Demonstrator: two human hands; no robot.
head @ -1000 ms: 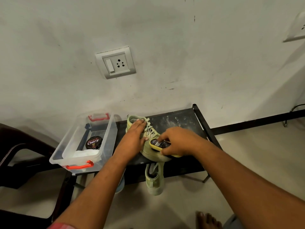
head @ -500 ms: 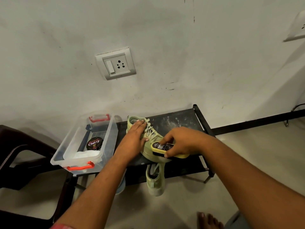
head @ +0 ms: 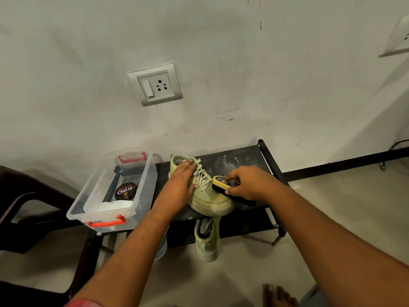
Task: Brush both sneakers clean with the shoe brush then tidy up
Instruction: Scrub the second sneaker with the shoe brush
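in front of you: a sneaker [head: 208, 196] of matt, pale green suede-like cloth with woven laces; your shoe brush [head: 225, 183], glossy yellow back over dark bristles; a clear, shiny plastic box [head: 99, 204]; a glossy polish tin [head: 126, 191]; a dusty, scuffed black rack [head: 232, 160]; a matt, stained wall [head: 243, 74].

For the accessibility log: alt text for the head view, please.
A person's right hand holds a yellow shoe brush against a pale green sneaker on a black rack, the left hand pressing on its laces. A second sneaker shows below; a clear box holding a polish tin stands left.
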